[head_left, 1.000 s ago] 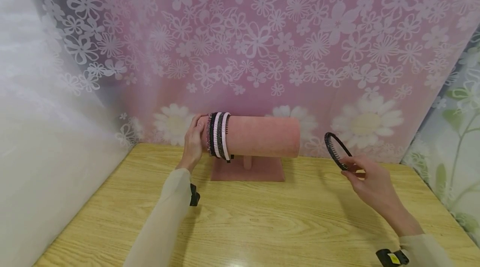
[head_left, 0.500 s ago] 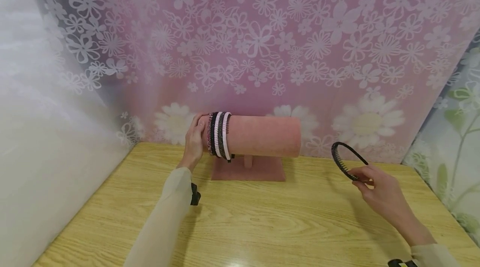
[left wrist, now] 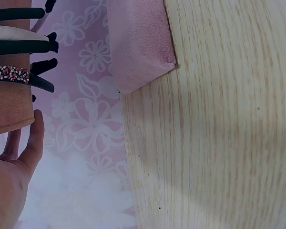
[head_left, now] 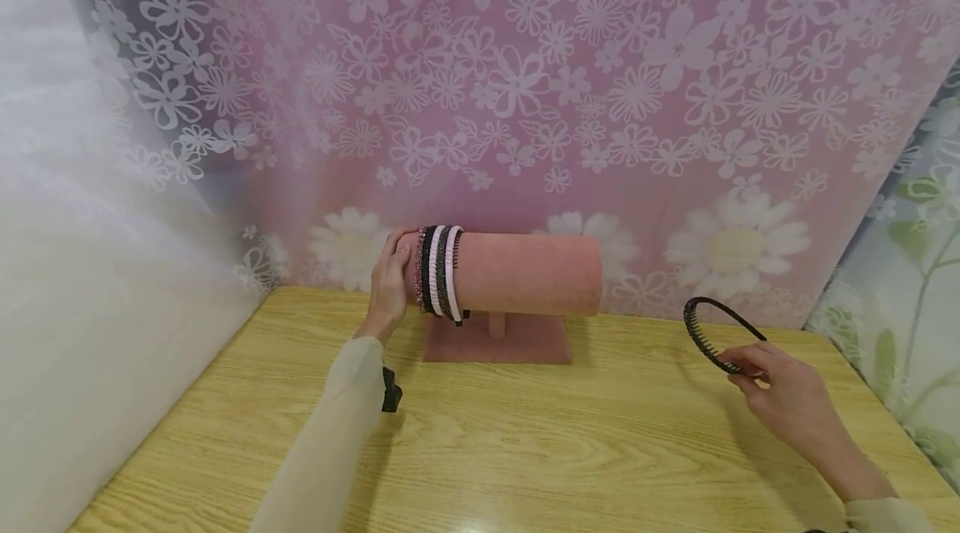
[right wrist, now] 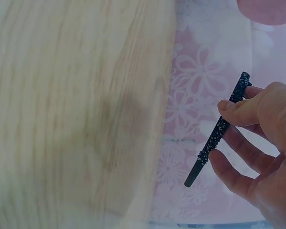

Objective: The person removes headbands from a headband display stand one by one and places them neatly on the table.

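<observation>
A pink plush headband stand [head_left: 532,273] has a horizontal roll on a flat base [head_left: 525,347]. My left hand [head_left: 387,287] holds the roll's left end, its fingers reaching around the end in the left wrist view. Several headbands [head_left: 440,275] sit side by side on the roll close to that hand: a pink-and-dark beaded one [left wrist: 9,73], black ones and white ones. Off to the right, above the table, my right hand [head_left: 798,404] pinches a black toothed headband [head_left: 699,335]. Dark sparkling beads cover this headband [right wrist: 218,131] in the right wrist view.
The stand is on a wood-grain table [head_left: 480,450] near its back edge. A pink flowered curtain [head_left: 525,83] hangs right behind. A white sheet [head_left: 97,250] closes the left side and a leaf-patterned one [head_left: 926,266] the right.
My right hand has drawn away from the stand, moving right and toward me with the black headband. The left hand and the stand have stayed put.
</observation>
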Action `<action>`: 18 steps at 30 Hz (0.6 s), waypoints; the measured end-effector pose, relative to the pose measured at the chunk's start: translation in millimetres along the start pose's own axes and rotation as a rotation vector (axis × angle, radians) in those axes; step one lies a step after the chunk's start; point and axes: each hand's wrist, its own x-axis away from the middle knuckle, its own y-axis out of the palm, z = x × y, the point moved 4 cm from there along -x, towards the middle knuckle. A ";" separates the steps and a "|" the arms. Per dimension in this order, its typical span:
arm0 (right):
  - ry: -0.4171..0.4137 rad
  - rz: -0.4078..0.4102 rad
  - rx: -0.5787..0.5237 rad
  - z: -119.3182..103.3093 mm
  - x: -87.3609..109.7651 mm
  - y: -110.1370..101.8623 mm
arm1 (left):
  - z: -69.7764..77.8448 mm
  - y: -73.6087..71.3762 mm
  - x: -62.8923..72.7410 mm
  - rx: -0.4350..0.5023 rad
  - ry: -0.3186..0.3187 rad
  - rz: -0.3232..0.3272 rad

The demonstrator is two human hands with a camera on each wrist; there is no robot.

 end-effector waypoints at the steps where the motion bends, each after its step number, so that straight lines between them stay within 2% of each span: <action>1: 0.003 -0.003 0.003 2.0 0.9 -0.3 | 0.0 -0.1 0.1 0.001 0.001 -0.002; 18: 0.094 -0.122 0.043 38.5 13.7 -3.8 | 5.2 0.4 2.1 0.046 0.007 -0.006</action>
